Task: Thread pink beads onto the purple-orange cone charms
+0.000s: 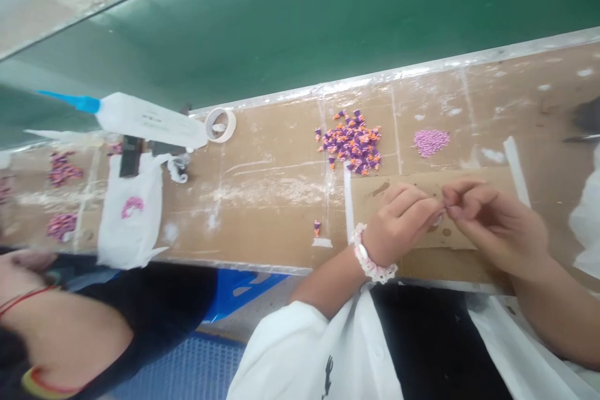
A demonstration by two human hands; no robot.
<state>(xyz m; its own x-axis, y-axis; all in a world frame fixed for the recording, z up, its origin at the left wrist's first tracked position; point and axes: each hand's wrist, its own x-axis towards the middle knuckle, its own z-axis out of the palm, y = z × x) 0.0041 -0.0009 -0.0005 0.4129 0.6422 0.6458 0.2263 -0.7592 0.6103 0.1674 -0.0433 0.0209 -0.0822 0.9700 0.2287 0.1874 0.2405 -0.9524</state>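
In the lower right of the frame the person's two hands met over a piece of brown cardboard (473,184) lying on the table (262,212). The left hand (398,225), with a white beaded bracelet (372,259) at its wrist, had its fingers curled and its fingertips (434,209) pressed together. The right hand (492,225) faced it, its fingertips (450,203) pinched in the same way, and the two grips touched at the centre right of the frame. Something very small seemed to be caught between them, but it was too small and blurred to tell what it was.

Just above the hands, near the middle of the frame, lay a loose pile of purple and orange pieces (351,142) on the table. To the right of it, apart from it, sat a smaller heap of pale pink beads (431,142). A single purple and orange piece (317,227) lay alone, left of the left wrist.

Further left, a roll of white tape (221,125) lay at the table's far edge, touching the base of a white glue bottle (150,120) with a blue nozzle, which lay on its side. Below the bottle was a white plastic bag (131,212) with something pink showing in it. More purple and pink heaps (63,169) lay at the far left edge.

In the lower left corner another person's arm (60,331), with a red string at the wrist, rested beside the table.
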